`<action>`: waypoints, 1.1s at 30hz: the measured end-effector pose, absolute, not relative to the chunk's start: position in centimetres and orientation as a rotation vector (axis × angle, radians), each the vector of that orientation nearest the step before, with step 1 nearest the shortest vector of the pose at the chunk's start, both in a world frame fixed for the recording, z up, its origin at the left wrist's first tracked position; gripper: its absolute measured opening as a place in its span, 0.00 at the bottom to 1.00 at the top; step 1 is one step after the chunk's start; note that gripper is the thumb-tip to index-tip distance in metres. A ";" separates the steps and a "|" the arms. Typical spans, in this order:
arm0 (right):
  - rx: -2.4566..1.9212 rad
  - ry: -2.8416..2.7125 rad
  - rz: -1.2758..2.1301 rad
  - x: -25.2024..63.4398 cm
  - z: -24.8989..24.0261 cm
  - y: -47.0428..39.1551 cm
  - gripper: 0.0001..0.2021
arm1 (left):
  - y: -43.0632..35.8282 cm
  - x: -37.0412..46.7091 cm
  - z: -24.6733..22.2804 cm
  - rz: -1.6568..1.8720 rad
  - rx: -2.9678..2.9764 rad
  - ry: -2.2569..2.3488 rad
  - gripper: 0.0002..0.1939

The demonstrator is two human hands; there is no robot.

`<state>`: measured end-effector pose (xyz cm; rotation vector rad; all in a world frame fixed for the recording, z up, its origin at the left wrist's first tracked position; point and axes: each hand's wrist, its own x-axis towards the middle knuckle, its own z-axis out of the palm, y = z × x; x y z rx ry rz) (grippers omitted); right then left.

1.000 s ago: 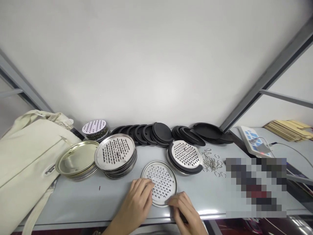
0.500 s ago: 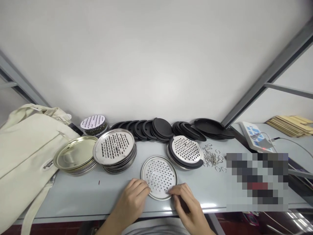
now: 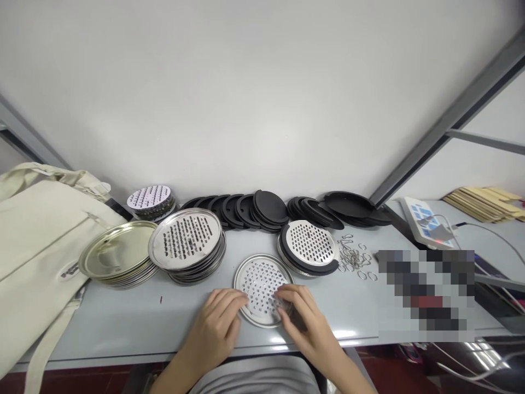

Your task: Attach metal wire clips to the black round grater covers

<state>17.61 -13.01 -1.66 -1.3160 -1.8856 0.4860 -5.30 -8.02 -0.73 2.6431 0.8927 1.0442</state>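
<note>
A round metal grater disc [image 3: 262, 290] lies flat on the table in front of me, its raised teeth facing up. My left hand [image 3: 221, 320] rests at the disc's left edge, fingers loosely bent with the fingertips at the rim and nothing gripped. Over the disc's right side is my right hand [image 3: 305, 320], thumb and fingers apart. Its fingertips are at the toothed face; whether they press on it I cannot tell. Just behind to the right, a perforated grater plate [image 3: 310, 242] in a black holder tops a small stack.
At left stand a stack of grater discs [image 3: 186, 241], gold-coloured lids [image 3: 118, 251] and a cream bag [image 3: 36, 251]. Black plastic holders [image 3: 270, 210] line the wall. Metal rings and clips [image 3: 353, 257] lie at right, before a white device [image 3: 424, 221] and wooden boards [image 3: 484, 203].
My right hand has moved from the disc's lower right rim further over its face, fingers spreading. The left hand stays by the left rim. The view has shifted slightly.
</note>
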 end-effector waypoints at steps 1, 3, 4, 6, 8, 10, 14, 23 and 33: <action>-1.326 -1.935 0.476 17.5 -1.6 -12.7 0.14 | -8.1 -5.4 -0.7 0.995 2.640 0.932 0.15; -1.356 -2.037 0.443 17.2 -1.5 -12.1 0.20 | -8.2 -5.6 -0.9 0.851 2.630 1.021 0.18; -1.370 -2.082 0.420 17.1 -1.5 -11.9 0.23 | -8.2 -5.8 -1.0 0.770 2.624 1.062 0.27; -1.378 -2.168 0.381 16.9 -1.7 -11.6 0.26 | -8.1 -5.9 -1.5 0.630 2.604 1.123 0.46; -1.368 -2.234 0.354 16.9 -1.9 -11.5 0.24 | -7.9 -5.9 -2.0 0.548 2.578 1.149 0.53; -1.359 -2.260 0.339 17.0 -2.0 -11.6 0.22 | -7.8 -5.9 -2.6 0.521 2.551 1.163 0.50; -1.359 -2.247 0.352 17.2 -2.0 -11.8 0.20 | -7.8 -5.9 -3.0 0.511 2.524 1.168 0.46; -1.433 -2.020 0.408 17.3 -2.4 -12.1 0.21 | -7.7 -5.9 -2.0 0.418 2.573 1.138 0.32; -1.435 -1.929 0.522 17.3 -2.3 -11.5 0.13 | -7.8 -5.8 -1.8 0.360 2.577 1.160 0.32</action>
